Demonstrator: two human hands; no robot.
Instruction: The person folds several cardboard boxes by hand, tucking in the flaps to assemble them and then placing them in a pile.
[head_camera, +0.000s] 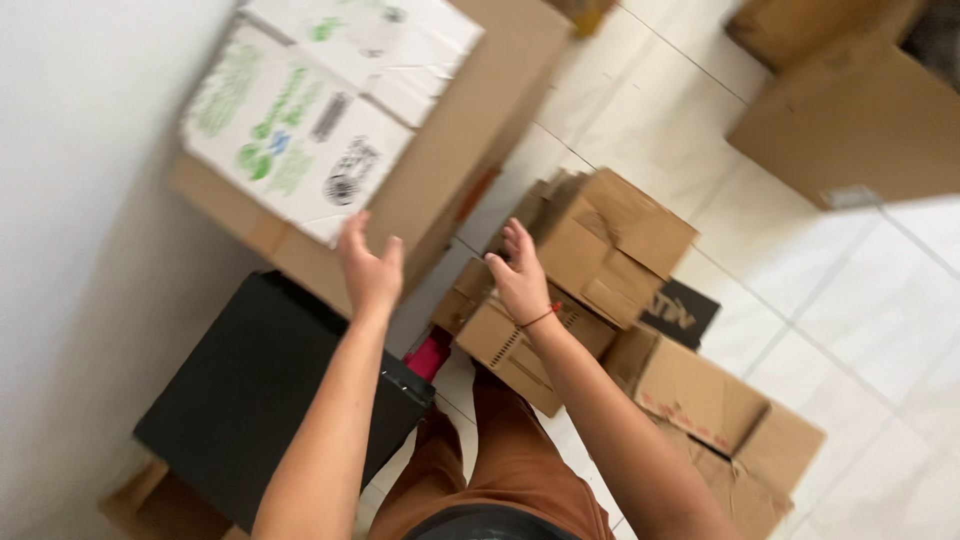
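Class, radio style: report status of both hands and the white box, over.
Left hand open, bare, just under white box. Right hand open, bare, over small brown boxes. White box tilted against wall, on big brown box. Black box below left arm.

White wall (70, 200) at left meets pale tiled floor (850, 330), evenly lit.

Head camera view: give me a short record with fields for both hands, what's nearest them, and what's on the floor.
left hand: open, empty, raised near the white printed cardboard box
right hand: open, empty, red string on wrist, over the small brown cardboard boxes
below left arm: black rectangular box
floor: white tiles, with a large brown carton apart
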